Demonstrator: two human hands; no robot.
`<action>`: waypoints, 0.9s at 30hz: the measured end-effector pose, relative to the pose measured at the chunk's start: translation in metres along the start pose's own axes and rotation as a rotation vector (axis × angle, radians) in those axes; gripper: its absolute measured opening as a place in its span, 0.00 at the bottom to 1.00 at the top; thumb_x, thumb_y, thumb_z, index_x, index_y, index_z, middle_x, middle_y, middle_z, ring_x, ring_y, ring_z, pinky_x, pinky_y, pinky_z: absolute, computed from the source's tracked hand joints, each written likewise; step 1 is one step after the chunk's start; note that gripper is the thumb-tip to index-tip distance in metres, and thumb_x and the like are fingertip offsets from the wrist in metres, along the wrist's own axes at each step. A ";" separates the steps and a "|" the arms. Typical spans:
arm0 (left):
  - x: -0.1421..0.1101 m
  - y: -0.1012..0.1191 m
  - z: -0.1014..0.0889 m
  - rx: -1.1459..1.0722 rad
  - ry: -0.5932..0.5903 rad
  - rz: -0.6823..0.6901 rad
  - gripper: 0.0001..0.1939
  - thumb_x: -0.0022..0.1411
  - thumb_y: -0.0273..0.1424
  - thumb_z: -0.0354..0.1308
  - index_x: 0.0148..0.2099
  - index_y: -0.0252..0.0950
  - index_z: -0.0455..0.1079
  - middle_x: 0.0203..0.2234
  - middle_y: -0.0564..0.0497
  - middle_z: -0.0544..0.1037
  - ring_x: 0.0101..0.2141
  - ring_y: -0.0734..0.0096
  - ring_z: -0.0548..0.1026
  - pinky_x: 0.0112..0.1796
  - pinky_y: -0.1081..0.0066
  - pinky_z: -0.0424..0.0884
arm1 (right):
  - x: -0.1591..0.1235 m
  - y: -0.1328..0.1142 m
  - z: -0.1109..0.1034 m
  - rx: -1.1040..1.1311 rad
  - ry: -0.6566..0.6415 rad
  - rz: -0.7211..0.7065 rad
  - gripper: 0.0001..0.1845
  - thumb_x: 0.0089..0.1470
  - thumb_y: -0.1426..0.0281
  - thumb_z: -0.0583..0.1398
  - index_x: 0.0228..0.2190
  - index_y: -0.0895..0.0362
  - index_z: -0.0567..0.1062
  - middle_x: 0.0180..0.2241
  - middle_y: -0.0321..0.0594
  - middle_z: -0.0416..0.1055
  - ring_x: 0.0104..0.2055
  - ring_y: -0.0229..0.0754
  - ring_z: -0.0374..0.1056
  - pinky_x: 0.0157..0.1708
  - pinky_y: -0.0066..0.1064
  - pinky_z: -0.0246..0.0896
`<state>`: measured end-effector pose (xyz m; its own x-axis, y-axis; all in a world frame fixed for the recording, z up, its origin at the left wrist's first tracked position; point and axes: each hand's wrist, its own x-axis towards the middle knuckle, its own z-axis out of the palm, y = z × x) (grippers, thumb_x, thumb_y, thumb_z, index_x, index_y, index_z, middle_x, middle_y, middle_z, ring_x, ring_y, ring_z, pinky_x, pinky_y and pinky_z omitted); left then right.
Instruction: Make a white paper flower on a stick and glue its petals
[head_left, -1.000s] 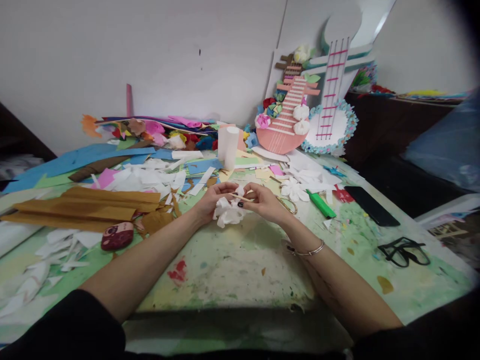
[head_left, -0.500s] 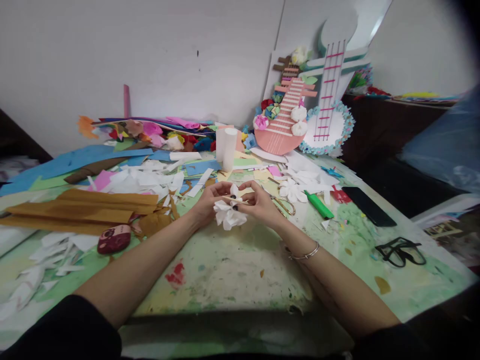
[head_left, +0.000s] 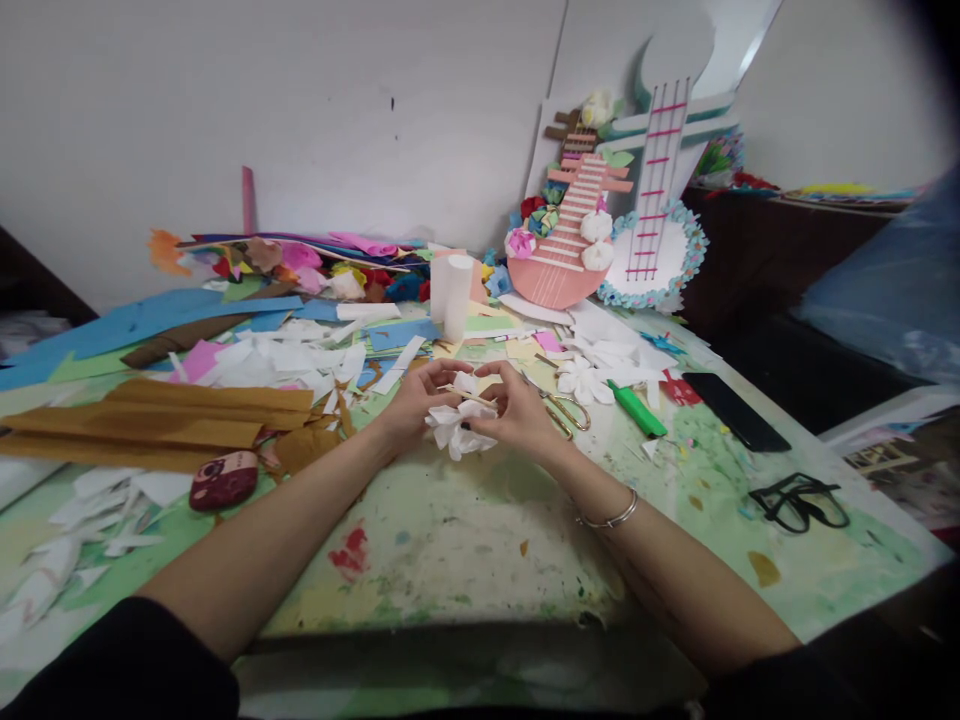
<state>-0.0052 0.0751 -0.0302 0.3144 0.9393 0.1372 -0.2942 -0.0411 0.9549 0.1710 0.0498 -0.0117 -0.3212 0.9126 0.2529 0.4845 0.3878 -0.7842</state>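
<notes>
Between my two hands is a white paper flower [head_left: 452, 432], held just above the table. My left hand [head_left: 421, 402] is closed on its left side, with the fingers curled toward the petals. On the other side, my right hand [head_left: 517, 408] pinches the flower with thumb and fingers. A thin pale stick [head_left: 475, 397] lies across the upper petals, near the right fingers. Right behind my right hand rest gold-handled scissors [head_left: 566, 412].
White paper scraps [head_left: 289, 355] and brown crepe paper [head_left: 165, 420] cover the left. A maroon case [head_left: 223, 480] lies by my left forearm. To the right are a green tube [head_left: 636, 408], a phone [head_left: 737, 411] and glasses [head_left: 801, 502]. Paper instruments [head_left: 559, 270] lean at the back.
My fingers have shifted slightly on the white paper flower, and its petals sit a little differently. Both hands stay in nearly the same place.
</notes>
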 end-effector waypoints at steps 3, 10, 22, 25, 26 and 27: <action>0.001 -0.002 -0.002 0.035 0.020 -0.001 0.23 0.40 0.24 0.69 0.42 0.34 0.72 0.30 0.52 0.76 0.28 0.74 0.74 0.29 0.76 0.67 | -0.003 -0.004 0.004 -0.171 0.044 -0.015 0.27 0.42 0.65 0.64 0.45 0.51 0.62 0.29 0.32 0.73 0.24 0.34 0.62 0.26 0.25 0.48; 0.003 -0.006 -0.004 0.026 0.035 -0.013 0.21 0.40 0.28 0.71 0.40 0.34 0.74 0.32 0.51 0.77 0.29 0.73 0.74 0.32 0.74 0.69 | -0.006 -0.010 0.008 -0.328 0.013 -0.023 0.29 0.45 0.61 0.63 0.49 0.52 0.62 0.32 0.36 0.74 0.25 0.38 0.65 0.27 0.27 0.48; -0.002 0.002 0.006 0.050 -0.015 -0.105 0.24 0.40 0.29 0.72 0.42 0.33 0.73 0.29 0.49 0.79 0.26 0.71 0.76 0.27 0.75 0.67 | 0.000 -0.002 -0.032 -0.416 -0.120 -0.161 0.14 0.59 0.73 0.50 0.44 0.51 0.70 0.34 0.34 0.78 0.34 0.40 0.69 0.33 0.28 0.51; -0.006 0.009 0.011 0.030 -0.001 -0.113 0.24 0.39 0.28 0.72 0.42 0.33 0.71 0.30 0.48 0.80 0.28 0.68 0.77 0.29 0.73 0.69 | 0.000 -0.004 -0.032 -0.354 -0.107 -0.205 0.17 0.59 0.74 0.49 0.46 0.50 0.70 0.33 0.33 0.78 0.33 0.38 0.69 0.33 0.28 0.53; -0.007 0.011 0.012 0.034 0.002 -0.120 0.25 0.39 0.28 0.72 0.43 0.33 0.71 0.30 0.48 0.80 0.29 0.68 0.77 0.29 0.73 0.69 | -0.001 -0.004 -0.032 -0.331 -0.096 -0.224 0.17 0.59 0.74 0.49 0.47 0.50 0.70 0.32 0.33 0.77 0.33 0.38 0.69 0.34 0.28 0.53; -0.009 0.012 0.013 0.039 0.004 -0.128 0.26 0.39 0.28 0.73 0.43 0.33 0.71 0.30 0.48 0.80 0.28 0.68 0.77 0.29 0.73 0.69 | -0.001 -0.004 -0.032 -0.312 -0.091 -0.243 0.18 0.59 0.74 0.49 0.48 0.50 0.70 0.32 0.33 0.77 0.32 0.37 0.69 0.34 0.28 0.54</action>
<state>0.0004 0.0618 -0.0162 0.3434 0.9391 0.0131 -0.2170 0.0658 0.9740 0.1949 0.0514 0.0095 -0.5204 0.7799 0.3476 0.6047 0.6241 -0.4949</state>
